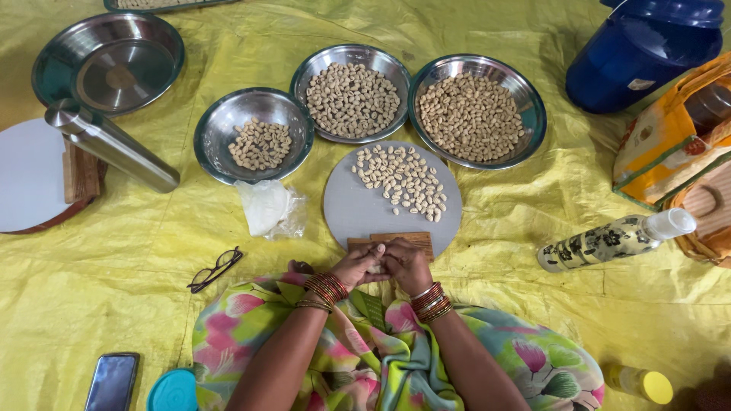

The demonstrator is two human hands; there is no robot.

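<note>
We sit on a yellow sheet [487,228] spread wide to keep everything off the ground. A blue bucket [643,53] stands at the far right, an empty steel plate [106,61] at the far left. Three steel bowls [477,110] of pale nuts curve within arm's reach, apparently sorted by batch. Just before us lies a round grey board [358,205] carrying loose nuts [402,179], with a small wooden block [407,240] at its near edge. Our left hand [358,265] and right hand [407,262] meet over that block, fingers pinched narrow around one small nut [377,269], barely visible between them. Spectacles [215,268] and a phone [112,382] rest aside.
</note>
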